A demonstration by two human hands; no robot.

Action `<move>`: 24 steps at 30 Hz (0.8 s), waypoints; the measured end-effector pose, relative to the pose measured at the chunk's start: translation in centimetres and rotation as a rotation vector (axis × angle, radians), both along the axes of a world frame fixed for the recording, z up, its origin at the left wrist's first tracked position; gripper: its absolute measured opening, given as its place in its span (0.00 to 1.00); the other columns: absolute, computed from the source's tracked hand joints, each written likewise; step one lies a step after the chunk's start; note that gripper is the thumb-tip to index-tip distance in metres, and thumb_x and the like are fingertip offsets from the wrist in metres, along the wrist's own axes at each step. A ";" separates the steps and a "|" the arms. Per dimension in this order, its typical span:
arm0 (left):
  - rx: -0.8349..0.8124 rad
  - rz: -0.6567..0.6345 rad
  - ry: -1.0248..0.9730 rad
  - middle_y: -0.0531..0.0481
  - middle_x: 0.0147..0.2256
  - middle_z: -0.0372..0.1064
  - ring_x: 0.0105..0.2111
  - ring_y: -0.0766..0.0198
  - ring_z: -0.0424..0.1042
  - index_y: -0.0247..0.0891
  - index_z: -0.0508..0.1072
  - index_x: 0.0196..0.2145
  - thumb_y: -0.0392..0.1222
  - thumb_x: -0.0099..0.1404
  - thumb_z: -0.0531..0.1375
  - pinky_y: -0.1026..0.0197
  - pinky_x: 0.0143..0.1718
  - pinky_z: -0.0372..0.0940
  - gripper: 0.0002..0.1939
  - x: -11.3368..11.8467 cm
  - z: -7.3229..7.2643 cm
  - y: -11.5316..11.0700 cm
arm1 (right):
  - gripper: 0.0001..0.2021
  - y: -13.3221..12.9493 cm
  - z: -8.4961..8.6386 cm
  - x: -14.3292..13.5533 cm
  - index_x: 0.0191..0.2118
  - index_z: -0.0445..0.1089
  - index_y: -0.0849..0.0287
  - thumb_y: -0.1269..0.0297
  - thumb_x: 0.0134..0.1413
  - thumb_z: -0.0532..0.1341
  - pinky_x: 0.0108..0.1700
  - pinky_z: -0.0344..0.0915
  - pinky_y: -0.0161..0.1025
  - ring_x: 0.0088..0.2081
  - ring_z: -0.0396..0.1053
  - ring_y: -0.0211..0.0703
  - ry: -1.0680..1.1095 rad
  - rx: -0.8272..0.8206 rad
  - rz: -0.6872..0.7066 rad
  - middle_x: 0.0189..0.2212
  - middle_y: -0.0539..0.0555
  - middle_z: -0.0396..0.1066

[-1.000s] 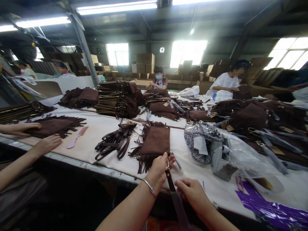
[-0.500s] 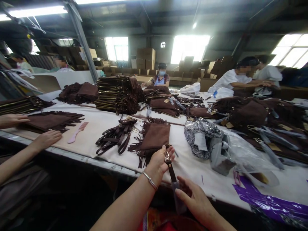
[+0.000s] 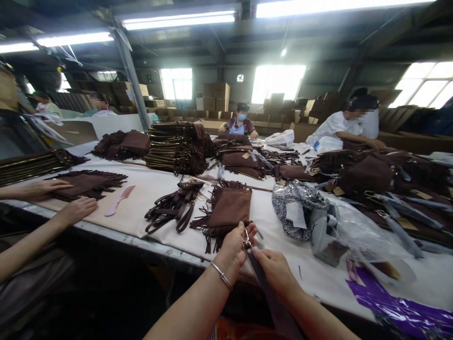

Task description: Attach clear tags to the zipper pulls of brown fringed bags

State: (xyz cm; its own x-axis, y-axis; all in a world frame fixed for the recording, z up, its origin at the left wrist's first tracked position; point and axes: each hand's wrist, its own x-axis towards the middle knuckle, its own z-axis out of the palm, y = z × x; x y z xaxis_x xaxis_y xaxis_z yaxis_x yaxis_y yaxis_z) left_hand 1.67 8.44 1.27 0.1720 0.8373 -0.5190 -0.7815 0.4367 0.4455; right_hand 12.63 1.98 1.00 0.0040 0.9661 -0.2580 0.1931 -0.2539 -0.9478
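Note:
Near the table's front edge, my left hand (image 3: 233,245) is closed around the gold-coloured metal clasp (image 3: 246,237) of a dark brown strap. A greyish translucent plastic sleeve (image 3: 269,295) covers the strap below the clasp and hangs towards me. My right hand (image 3: 274,269) pinches the sleeved strap just under the clasp, thumb on top. Just beyond my left hand lies a brown fringed bag (image 3: 231,208), flat on the table. To its left is a bunch of dark brown straps (image 3: 173,208) with metal clasps.
At left, a co-worker's hands (image 3: 76,210) rest by another fringed bag (image 3: 83,185), near a pink comb (image 3: 120,200). A tall stack of bags (image 3: 173,148) stands behind. Rightward lie a patterned bag (image 3: 299,208), clear plastic (image 3: 364,231), purple plastic (image 3: 399,297) and piled bags (image 3: 368,177).
My right hand has moved up the strap towards the clasp, and the plastic sleeve now covers the brown length that was bare. My left hand keeps its hold. The view has tilted slightly upward.

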 end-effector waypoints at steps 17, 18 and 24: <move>0.106 -0.157 0.126 0.49 0.23 0.69 0.22 0.67 0.68 0.31 0.74 0.33 0.46 0.62 0.62 0.65 0.25 0.64 0.13 -1.2 -1.5 -2.7 | 0.18 2.4 -1.1 -1.6 0.25 0.71 0.62 0.49 0.41 0.68 0.22 0.58 0.33 0.19 0.63 0.36 0.393 -0.108 -0.084 0.17 0.49 0.69; 0.133 -0.183 0.170 0.50 0.23 0.69 0.22 0.67 0.67 0.32 0.74 0.34 0.49 0.61 0.63 0.65 0.25 0.64 0.14 -1.4 -1.7 -3.6 | 0.19 2.4 -1.0 -1.5 0.26 0.71 0.63 0.49 0.41 0.67 0.22 0.58 0.34 0.19 0.64 0.37 0.367 -0.103 -0.067 0.17 0.50 0.69; 0.152 -0.298 0.390 0.50 0.25 0.71 0.21 0.68 0.68 0.33 0.73 0.34 0.52 0.56 0.67 0.66 0.24 0.63 0.18 -2.4 -1.0 -6.2 | 0.19 3.1 -0.8 -1.2 0.20 0.69 0.63 0.49 0.43 0.66 0.20 0.54 0.32 0.18 0.60 0.34 0.222 -0.044 -0.004 0.15 0.49 0.66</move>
